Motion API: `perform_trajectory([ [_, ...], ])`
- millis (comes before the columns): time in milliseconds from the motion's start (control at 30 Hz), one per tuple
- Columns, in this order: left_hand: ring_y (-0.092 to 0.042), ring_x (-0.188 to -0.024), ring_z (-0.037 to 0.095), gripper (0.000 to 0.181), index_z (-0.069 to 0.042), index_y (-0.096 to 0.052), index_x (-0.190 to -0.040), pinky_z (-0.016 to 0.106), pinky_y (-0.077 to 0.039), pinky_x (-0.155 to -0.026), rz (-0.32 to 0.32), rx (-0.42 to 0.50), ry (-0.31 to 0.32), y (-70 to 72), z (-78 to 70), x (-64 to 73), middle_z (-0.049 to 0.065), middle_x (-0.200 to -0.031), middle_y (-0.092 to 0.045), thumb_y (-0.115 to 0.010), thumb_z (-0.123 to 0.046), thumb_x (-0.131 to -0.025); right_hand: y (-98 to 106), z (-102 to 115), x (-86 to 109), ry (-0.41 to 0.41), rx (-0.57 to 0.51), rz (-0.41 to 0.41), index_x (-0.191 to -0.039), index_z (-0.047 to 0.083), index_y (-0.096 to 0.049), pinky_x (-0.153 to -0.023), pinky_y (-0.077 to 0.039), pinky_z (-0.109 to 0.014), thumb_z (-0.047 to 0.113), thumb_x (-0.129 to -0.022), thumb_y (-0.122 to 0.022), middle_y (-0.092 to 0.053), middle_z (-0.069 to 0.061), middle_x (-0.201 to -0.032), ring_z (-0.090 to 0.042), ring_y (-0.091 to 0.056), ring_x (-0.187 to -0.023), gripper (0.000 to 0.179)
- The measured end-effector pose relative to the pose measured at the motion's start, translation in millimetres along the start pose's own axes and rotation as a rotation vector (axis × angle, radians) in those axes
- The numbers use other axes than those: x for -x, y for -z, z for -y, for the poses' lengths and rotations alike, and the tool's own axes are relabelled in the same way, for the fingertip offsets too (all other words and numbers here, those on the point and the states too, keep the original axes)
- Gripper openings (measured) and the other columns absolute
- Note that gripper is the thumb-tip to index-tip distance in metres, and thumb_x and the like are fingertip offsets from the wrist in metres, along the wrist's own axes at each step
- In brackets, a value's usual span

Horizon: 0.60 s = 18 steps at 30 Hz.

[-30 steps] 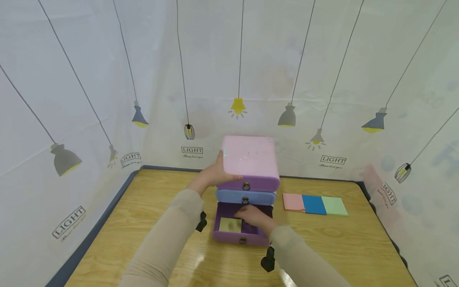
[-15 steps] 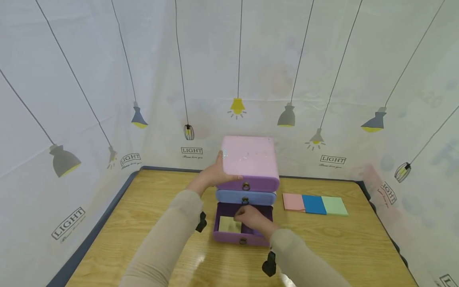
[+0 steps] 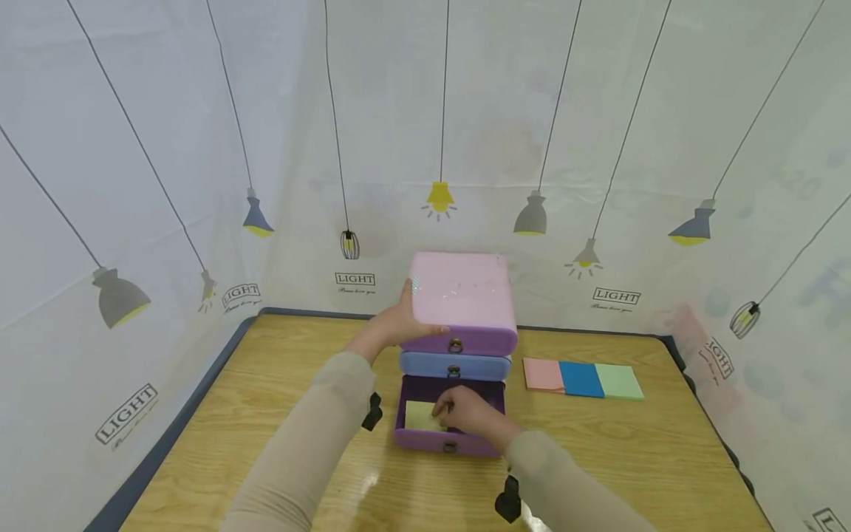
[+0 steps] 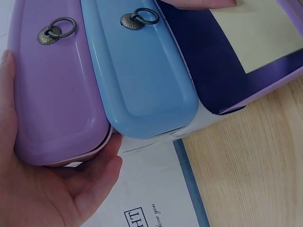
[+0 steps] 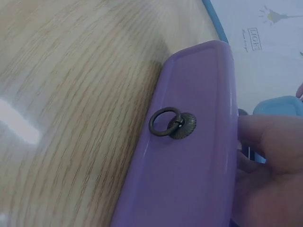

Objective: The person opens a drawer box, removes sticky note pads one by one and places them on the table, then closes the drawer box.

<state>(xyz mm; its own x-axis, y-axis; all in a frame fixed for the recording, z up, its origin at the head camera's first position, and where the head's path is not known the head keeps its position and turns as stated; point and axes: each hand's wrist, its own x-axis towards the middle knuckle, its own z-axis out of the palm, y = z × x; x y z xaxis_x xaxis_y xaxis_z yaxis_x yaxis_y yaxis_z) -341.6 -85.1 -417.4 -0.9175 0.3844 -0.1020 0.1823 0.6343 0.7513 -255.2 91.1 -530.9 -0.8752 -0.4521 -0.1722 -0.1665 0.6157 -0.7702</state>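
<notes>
A small chest of drawers with a pink top stands at the back of the table. My left hand grips its upper left side, fingers curled round the edge of the top purple drawer. The blue middle drawer is closed. The bottom purple drawer is pulled out, with a pale yellow sticky note pad inside at its left. My right hand reaches into that drawer, thumb and forefinger bent together at the pad's right part. In the right wrist view the drawer front partly hides these fingers.
On the table to the right of the chest lies a strip of pink, blue and green note pads. A white curtain printed with lamps surrounds the wooden table. Ring pulls hang on the drawer fronts.
My right hand has shifted a little toward the drawer front and now covers more of the yellow pad's right part. The left hand and the chest stay where they were.
</notes>
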Motion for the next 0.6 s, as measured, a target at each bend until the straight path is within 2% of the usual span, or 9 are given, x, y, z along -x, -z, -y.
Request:
perform_trajectory([
  [100, -0.045, -0.127, 0.041, 0.134, -0.013, 0.019, -0.154, 0.055, -0.038, -0.104, 0.002, 0.006, -0.001, 0.7, -0.5, 0.7, 0.027, -0.152, -0.030, -0.080, -0.054, -0.074, 1, 0, 1.8, 0.021, 0.047, -0.019, -0.095, 0.006, -0.072, -0.056, -0.043, -0.030, -0.011, -0.082, -0.063, -0.063, -0.005, -0.094, -0.015, -0.049, -0.069, 0.024],
  [167, -0.046, -0.127, 0.041, 0.134, -0.013, 0.019, -0.154, 0.055, -0.038, -0.103, 0.004, 0.006, 0.003, 1.0, -0.9, 0.9, 0.027, -0.151, -0.031, -0.080, -0.054, -0.074, 3, 0, 3.6, 0.041, 0.081, -0.045, -0.097, 0.008, -0.071, -0.059, -0.043, -0.031, -0.014, -0.084, -0.058, -0.063, -0.005, -0.101, -0.016, -0.049, -0.070, 0.028],
  [433, -0.050, -0.123, 0.041, 0.132, -0.011, 0.020, -0.153, 0.053, -0.041, -0.101, 0.004, -0.027, 0.023, 0.7, -0.1, 0.4, 0.029, -0.147, -0.037, -0.078, -0.054, -0.075, 11, 4, 17.0, 0.142, 0.162, -0.180, -0.105, 0.009, -0.067, -0.080, -0.050, -0.039, -0.010, -0.094, -0.046, -0.058, -0.006, -0.108, -0.022, -0.057, -0.100, 0.031],
  [533, -0.049, -0.124, 0.041, 0.133, -0.011, 0.020, -0.153, 0.053, -0.041, -0.101, 0.005, -0.027, 0.030, 0.3, 0.2, -0.1, 0.029, -0.147, -0.036, -0.078, -0.055, -0.075, 15, 3, 23.0, 0.159, 0.158, -0.226, -0.109, 0.010, -0.067, -0.075, -0.049, -0.035, -0.009, -0.095, -0.046, -0.057, -0.004, -0.109, -0.018, -0.056, -0.091, 0.031],
  [600, -0.049, -0.124, 0.041, 0.133, -0.012, 0.020, -0.153, 0.053, -0.041, -0.101, 0.004, -0.032, 0.036, 0.0, 0.5, -0.9, 0.028, -0.148, -0.035, -0.078, -0.056, -0.075, 18, 3, 26.5, 0.176, 0.146, -0.260, -0.109, 0.009, -0.067, -0.067, -0.046, -0.031, -0.009, -0.094, -0.047, -0.058, -0.004, -0.106, -0.014, -0.051, -0.078, 0.031],
])
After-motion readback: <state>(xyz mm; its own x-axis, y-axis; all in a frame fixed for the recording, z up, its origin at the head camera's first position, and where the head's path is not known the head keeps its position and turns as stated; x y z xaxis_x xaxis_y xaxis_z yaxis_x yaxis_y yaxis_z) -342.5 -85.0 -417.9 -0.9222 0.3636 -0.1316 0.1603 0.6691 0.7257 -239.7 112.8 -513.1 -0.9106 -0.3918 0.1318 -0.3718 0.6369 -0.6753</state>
